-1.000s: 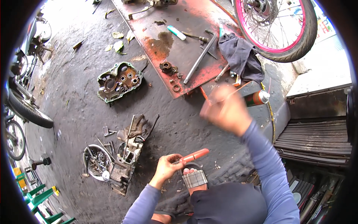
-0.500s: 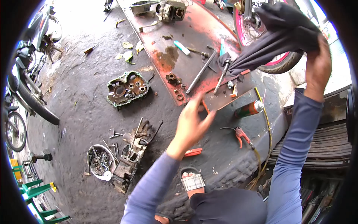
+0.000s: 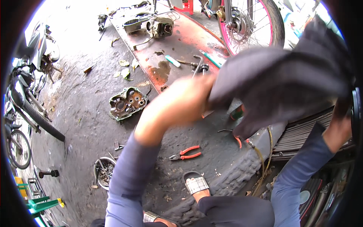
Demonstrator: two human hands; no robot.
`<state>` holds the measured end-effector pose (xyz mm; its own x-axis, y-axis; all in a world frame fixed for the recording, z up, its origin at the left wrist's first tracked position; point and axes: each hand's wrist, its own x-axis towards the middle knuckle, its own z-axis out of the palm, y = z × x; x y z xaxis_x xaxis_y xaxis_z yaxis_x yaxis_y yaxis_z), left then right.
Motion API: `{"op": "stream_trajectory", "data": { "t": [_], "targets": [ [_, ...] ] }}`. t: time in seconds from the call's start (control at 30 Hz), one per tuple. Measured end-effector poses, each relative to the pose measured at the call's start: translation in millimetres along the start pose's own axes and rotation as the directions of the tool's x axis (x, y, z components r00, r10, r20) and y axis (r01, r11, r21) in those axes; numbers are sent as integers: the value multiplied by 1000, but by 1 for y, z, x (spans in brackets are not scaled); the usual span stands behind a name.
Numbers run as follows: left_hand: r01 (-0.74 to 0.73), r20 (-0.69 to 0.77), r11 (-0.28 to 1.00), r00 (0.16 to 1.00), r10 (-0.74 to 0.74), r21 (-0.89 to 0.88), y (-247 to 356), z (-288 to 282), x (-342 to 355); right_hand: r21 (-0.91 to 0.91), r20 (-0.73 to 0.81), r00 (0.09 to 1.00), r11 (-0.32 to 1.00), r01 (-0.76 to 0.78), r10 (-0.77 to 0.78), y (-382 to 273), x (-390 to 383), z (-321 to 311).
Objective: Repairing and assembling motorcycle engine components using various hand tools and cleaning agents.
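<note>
A dark grey cloth [image 3: 283, 75] is stretched out in the air between my hands, blurred by motion. My left hand [image 3: 181, 100] is closed on its left edge, above the near end of the red metal sheet [image 3: 194, 32]. At the far right my right hand [image 3: 337, 130] grips the other side; its fingertips are partly hidden by the cloth. Below the cloth, a spray can [image 3: 237, 112] and a red-handled air blow gun [image 3: 238, 141] show only in part. Pliers with orange handles [image 3: 187, 153] lie on the ground near my foot.
An open engine case half [image 3: 127, 104] lies on the dark ground. A round metal dish of small parts [image 3: 105, 172] is partly behind my left forearm. An engine part [image 3: 160, 27] and tools rest on the sheet. A pink-rimmed motorcycle wheel [image 3: 247, 26] stands behind; motorbikes [image 3: 38, 109] are at left.
My left hand has moved up and right and taken hold of the cloth. My right hand has moved right and down. The cloth has lifted off the sheet and spread out between them.
</note>
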<state>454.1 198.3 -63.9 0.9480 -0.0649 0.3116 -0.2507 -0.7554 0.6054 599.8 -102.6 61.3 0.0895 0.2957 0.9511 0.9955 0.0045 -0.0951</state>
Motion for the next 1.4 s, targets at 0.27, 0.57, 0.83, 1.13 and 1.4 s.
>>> {"op": "stream_trajectory", "data": {
  "t": [0.27, 0.57, 0.83, 1.13, 1.4],
  "targets": [
    [258, 201, 557, 966, -162, -790, 12, 157, -152, 317, 393, 146, 16, -948, 908, -27, -166, 26],
    [720, 205, 402, 594, -778, -565, 36, 278, -190, 469, 148, -378, -402, -787, 914, -100, -395, 12],
    [460, 182, 810, 888, -422, -364, 67, 223, -191, 75, 847, -409, -837, -542, 340, -124, -458, 149],
    [524, 308, 395, 815, -491, -755, 40, 241, -258, 2, 990, 79, 545, -839, 119, -93, -413, 220],
    [674, -45, 336, 411, -911, -658, 2, 224, -252, -55, 995, 3, 557, -829, 103, -78, -399, 204]
  ]
}}
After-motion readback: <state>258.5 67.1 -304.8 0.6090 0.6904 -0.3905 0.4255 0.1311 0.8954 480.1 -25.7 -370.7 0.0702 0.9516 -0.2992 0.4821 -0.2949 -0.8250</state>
